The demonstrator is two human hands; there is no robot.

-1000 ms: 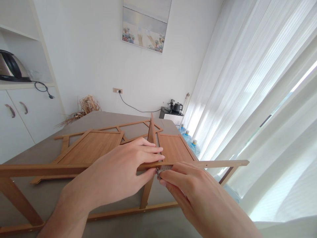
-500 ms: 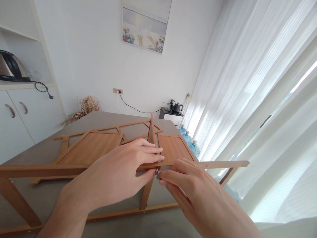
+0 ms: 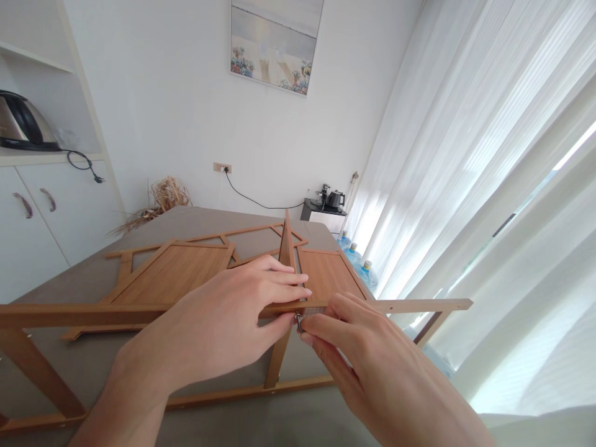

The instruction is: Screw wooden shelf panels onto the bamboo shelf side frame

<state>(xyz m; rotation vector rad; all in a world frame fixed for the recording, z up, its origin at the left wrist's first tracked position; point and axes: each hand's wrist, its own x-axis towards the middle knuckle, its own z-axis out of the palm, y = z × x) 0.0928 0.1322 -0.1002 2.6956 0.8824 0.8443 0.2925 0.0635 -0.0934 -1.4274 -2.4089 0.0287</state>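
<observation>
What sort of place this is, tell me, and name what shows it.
Probably a home or small office room: an electric kettle on a white cupboard, a framed painting, and water bottles beside sheer curtains.

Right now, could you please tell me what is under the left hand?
The long wooden rail runs under the left hand, visible on both sides; the stretch beneath it is covered.

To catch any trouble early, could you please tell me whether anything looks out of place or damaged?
Nothing visibly spilled or broken around the wooden frame. One mildly odd thing: at far left, the plug of the silver kettle dangles over the shelf edge, connected to nothing.
</observation>
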